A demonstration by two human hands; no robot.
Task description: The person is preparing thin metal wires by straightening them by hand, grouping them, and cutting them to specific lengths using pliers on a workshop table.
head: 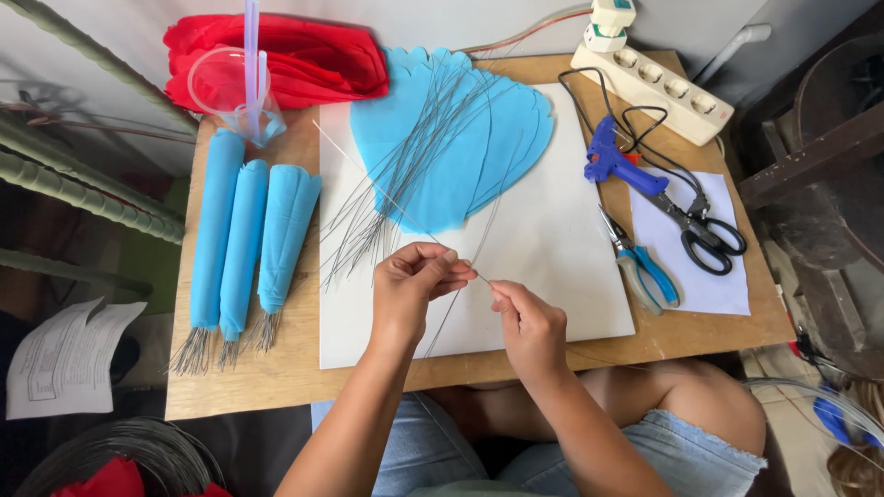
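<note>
My left hand (416,281) and my right hand (525,317) meet over the white board (552,239) near the table's front edge. Both pinch one thin wire (482,277) that runs between their fingertips. Just beyond the hands lies a fanned bundle of thin grey wires (405,175) on top of blue paper petals (460,138).
Three rolled blue paper bundles (244,239) with wire ends lie at the left of the wooden table (276,368). Red paper (304,55) and a clear cup (235,92) sit at the back left. A blue glue gun (617,166), pliers (640,262), scissors (704,230) and a power strip (654,87) lie at the right.
</note>
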